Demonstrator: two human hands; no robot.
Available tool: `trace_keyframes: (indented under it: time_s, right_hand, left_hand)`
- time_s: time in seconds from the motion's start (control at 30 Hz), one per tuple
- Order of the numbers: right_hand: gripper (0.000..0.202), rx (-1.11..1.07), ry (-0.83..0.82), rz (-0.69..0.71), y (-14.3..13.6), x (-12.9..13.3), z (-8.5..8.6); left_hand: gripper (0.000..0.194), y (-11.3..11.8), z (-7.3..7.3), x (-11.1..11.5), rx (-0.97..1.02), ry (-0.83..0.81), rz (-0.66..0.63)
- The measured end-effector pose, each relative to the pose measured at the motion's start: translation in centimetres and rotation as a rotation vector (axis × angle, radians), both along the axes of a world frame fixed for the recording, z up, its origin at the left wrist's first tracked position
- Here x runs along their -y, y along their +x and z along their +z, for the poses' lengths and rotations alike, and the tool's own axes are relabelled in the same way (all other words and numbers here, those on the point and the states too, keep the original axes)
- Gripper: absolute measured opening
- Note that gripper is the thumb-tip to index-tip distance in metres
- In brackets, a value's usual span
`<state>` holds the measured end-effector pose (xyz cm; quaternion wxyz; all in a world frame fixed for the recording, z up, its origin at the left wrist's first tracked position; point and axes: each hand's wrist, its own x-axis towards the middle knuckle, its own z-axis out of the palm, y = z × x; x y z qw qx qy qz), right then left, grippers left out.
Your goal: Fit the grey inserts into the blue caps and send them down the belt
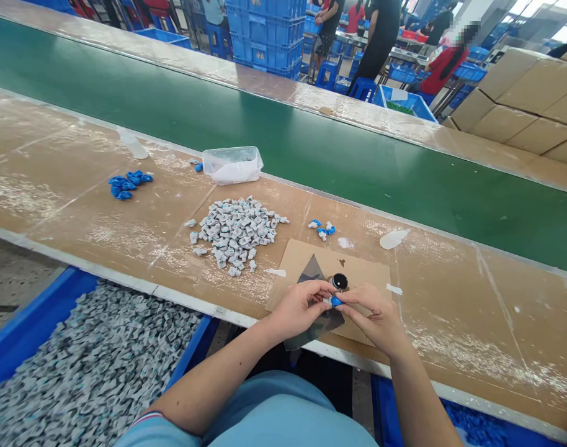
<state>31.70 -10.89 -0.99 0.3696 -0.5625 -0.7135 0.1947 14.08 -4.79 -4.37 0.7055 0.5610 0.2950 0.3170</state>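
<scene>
My left hand (306,305) pinches a small pale grey plastic part (327,301), mostly hidden by the fingers. Against it, my right hand (374,313) pinches a small blue part (335,301); whether the two are joined I cannot tell. Just beyond my fingertips stands a small round container with a black top (340,282). Under my hands lie a dark patterned sheet (311,270) and a piece of cardboard (370,271). Left of them is a heap of grey parts (239,230). Several blue-and-grey pieces (322,231) lie beyond the cardboard.
A clear plastic tub (232,166), blue parts (125,185) and two translucent bottles (133,144) (394,239) rest on the bench. Behind runs a green conveyor belt (265,124). A blue crate (85,279) of grey parts stands lower left, a crate of blue parts (474,428) lower right. People work beyond.
</scene>
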Motion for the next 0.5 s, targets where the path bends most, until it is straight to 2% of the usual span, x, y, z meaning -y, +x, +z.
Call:
trace_keyframes:
  time_s: [0.1,0.2,0.4,0.5]
  right_hand:
    - [0.012,-0.022,0.029,0.043,0.1,0.0,0.0]
    - [0.010,-0.050,0.052,-0.005,-0.1,0.2,-0.2]
    - [0.012,-0.053,0.068,-0.093,-0.6,0.6,-1.5]
    - [0.017,-0.049,0.067,-0.126,-0.5,0.6,-1.5]
  left_hand:
    - [0.025,-0.2,0.3,-0.1,-0.006,-0.013,-0.044]
    - [0.025,0.0,0.2,0.1,0.036,-0.086,-0.038]
    - [0.022,0.7,-0.4,0.7,0.035,-0.111,0.041]
    - [0.023,0.9,-0.1,0.3,0.064,-0.177,0.019]
